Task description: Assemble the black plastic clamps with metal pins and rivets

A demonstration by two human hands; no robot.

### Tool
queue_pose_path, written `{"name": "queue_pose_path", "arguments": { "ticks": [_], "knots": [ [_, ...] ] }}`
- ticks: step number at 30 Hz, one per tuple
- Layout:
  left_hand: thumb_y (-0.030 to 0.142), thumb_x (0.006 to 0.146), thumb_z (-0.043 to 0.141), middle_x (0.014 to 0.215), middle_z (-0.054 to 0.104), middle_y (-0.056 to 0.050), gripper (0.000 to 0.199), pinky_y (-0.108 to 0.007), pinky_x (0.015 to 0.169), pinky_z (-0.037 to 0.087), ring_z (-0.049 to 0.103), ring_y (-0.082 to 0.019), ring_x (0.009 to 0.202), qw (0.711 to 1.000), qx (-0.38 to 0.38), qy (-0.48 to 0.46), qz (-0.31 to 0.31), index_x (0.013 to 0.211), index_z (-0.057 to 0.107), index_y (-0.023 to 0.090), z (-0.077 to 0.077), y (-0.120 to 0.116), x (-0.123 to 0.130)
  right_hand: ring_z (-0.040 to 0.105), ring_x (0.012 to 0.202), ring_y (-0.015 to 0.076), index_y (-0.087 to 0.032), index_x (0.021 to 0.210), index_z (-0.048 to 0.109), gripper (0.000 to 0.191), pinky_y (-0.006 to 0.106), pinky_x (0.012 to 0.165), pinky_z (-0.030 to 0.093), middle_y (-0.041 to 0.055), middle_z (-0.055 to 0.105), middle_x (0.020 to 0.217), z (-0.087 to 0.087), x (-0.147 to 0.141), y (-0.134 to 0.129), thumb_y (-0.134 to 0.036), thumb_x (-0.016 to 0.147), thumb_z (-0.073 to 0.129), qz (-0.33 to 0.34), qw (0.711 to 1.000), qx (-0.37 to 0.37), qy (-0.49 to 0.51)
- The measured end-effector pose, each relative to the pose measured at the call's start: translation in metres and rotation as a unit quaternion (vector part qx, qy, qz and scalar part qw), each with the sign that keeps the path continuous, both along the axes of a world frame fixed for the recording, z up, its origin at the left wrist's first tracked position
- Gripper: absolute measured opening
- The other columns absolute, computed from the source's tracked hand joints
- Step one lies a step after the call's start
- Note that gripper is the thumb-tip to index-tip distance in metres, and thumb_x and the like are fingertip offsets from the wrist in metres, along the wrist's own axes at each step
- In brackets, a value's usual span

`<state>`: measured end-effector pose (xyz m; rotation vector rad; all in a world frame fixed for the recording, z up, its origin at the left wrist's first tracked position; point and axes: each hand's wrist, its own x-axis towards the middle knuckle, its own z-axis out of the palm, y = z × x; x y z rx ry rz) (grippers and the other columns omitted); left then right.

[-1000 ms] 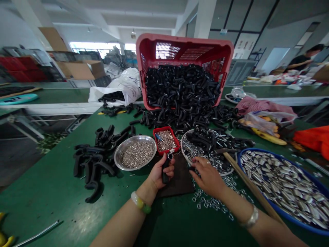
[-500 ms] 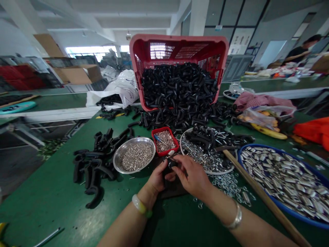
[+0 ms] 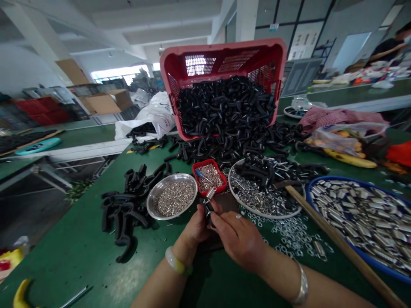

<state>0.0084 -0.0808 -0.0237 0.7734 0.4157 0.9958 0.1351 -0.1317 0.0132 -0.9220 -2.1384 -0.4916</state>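
Black part (image 3: 208, 208), metal coil (image 3: 210, 195) at its one o'clock — clamped in fingers of left hand (image 3: 195, 225). Right hand (image 3: 245, 239) touching; cannot tell whether its fingers grip. Metal bowl (image 3: 152, 200) at ten o'clock, red tray (image 3: 220, 189) at twelve.

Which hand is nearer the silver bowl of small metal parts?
Left. The left hand is off the silver bowl's near right side, apart from it; the right hand is farther off to the right.

1. The right hand (image 3: 240, 237), a second ago at the white tray (image 3: 278, 217), now touches the black part (image 3: 207, 208) in the left hand (image 3: 195, 226).
2. The spring (image 3: 210, 195) shows more fully.
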Motion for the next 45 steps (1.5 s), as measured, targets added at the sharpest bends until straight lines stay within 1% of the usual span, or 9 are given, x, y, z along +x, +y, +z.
{"name": "queue_pose_path", "arguments": {
  "ticks": [6,11,19,26,30,34,38,42,45],
  "knots": [
    [0.055,0.059,0.065,0.055,0.041,0.006,0.047,-0.015,0.041,0.022,0.029,-0.002,0.043,0.988,-0.009,0.123,0.098,0.079,0.051,0.015,-0.002,0.0,0.001,0.059,0.065,0.0163,-0.012,0.094,0.052,0.018,0.026,0.058,0.045,0.0078,0.063,0.072,-0.006,0.01,0.016,-0.027,0.085,0.045,-0.05,0.972,-0.162,0.161],
    [0.051,0.066,0.062,0.051,0.037,0.009,0.04,-0.017,0.042,0.025,0.031,-0.003,0.042,0.969,0.011,0.193,0.154,0.079,0.048,0.017,-0.008,-0.005,0.011,0.048,0.043,0.0091,-0.018,0.075,0.048,0.032,0.021,0.045,0.037,-0.0031,0.053,0.052,-0.008,0.018,0.03,-0.044,0.086,0.035,0.02,0.841,-0.475,0.26],
    [0.049,0.06,0.067,0.058,0.049,0.005,0.045,-0.018,0.045,0.03,0.04,-0.005,0.047,0.954,0.006,0.232,0.192,0.087,0.056,0.015,-0.003,-0.006,0.019,0.04,0.039,0.0094,-0.018,0.07,0.053,0.066,0.023,0.042,0.031,-0.0034,0.042,0.047,-0.013,0.017,0.047,-0.061,0.084,0.005,-0.04,0.728,-0.634,0.258],
    [0.054,0.064,0.062,0.049,0.036,0.01,0.042,-0.016,0.039,0.025,0.029,-0.002,0.037,0.966,-0.094,0.159,0.183,0.079,0.048,0.018,-0.001,0.003,0.01,0.057,0.079,0.0182,-0.016,0.093,0.056,0.056,0.028,0.066,0.038,0.0095,0.062,0.087,-0.006,0.013,0.057,-0.056,0.086,0.016,-0.109,0.914,-0.387,0.045],
    [0.056,0.062,0.062,0.048,0.039,0.009,0.044,-0.016,0.037,0.024,0.031,-0.003,0.037,0.963,-0.096,0.173,0.18,0.077,0.045,0.018,0.0,0.004,0.009,0.057,0.06,0.0144,-0.016,0.072,0.059,0.072,0.025,0.058,0.039,0.0059,0.061,0.062,-0.007,0.01,0.065,-0.048,0.089,-0.002,-0.093,0.86,-0.5,0.05],
    [0.055,0.064,0.061,0.051,0.038,0.009,0.043,-0.016,0.036,0.024,0.031,-0.002,0.036,0.971,-0.116,0.14,0.152,0.075,0.043,0.018,0.002,0.005,0.007,0.058,0.079,0.0177,-0.017,0.093,0.058,0.052,0.028,0.067,0.039,0.0079,0.063,0.087,0.002,0.011,0.065,-0.054,0.087,0.023,-0.093,0.921,-0.377,0.028],
    [0.054,0.064,0.062,0.05,0.036,0.01,0.043,-0.016,0.036,0.023,0.029,-0.002,0.035,0.974,-0.124,0.138,0.133,0.076,0.043,0.018,0.002,0.005,0.004,0.058,0.064,0.0156,-0.017,0.071,0.06,0.066,0.026,0.06,0.04,0.0054,0.062,0.065,0.005,0.014,0.06,-0.046,0.09,0.004,-0.094,0.881,-0.464,-0.005],
    [0.055,0.064,0.062,0.051,0.036,0.01,0.043,-0.016,0.037,0.023,0.029,-0.001,0.036,0.975,-0.132,0.117,0.135,0.074,0.042,0.018,0.0,0.007,0.002,0.058,0.084,0.0195,-0.016,0.091,0.059,0.047,0.029,0.068,0.041,0.0097,0.063,0.09,0.001,0.012,0.053,-0.049,0.088,0.026,-0.126,0.93,-0.342,-0.039],
    [0.056,0.064,0.061,0.048,0.034,0.01,0.043,-0.016,0.036,0.023,0.028,-0.002,0.035,0.973,-0.13,0.135,0.134,0.072,0.041,0.018,0.0,0.008,0.002,0.059,0.068,0.0155,-0.017,0.078,0.06,0.052,0.026,0.06,0.04,0.0057,0.063,0.071,-0.002,0.009,0.049,-0.045,0.09,0.017,-0.116,0.899,-0.417,-0.065]
  ]
}}
